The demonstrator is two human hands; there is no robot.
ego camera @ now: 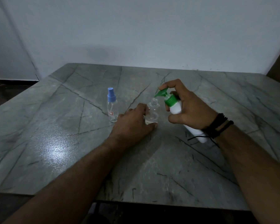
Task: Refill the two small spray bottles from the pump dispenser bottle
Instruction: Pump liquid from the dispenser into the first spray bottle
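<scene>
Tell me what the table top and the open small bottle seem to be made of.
Table top: probably polished stone or a stone-look slab; grey-green with dark veins, and it reflects a glare patch.
Open small bottle: likely clear plastic, possibly glass; the liquid at its bottom shows through the wall, and its neck is threaded.

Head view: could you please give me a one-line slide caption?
Right hand tilts the green-topped pump bottle over an uncapped spray bottle steadied by the left hand.

Your left hand (134,122) steadies the open bottle (152,110) on the table (55,135); your right hand (189,107) tilts the pump bottle (174,107), spout above its neck; the capped bottle (112,107) stands just left
</scene>
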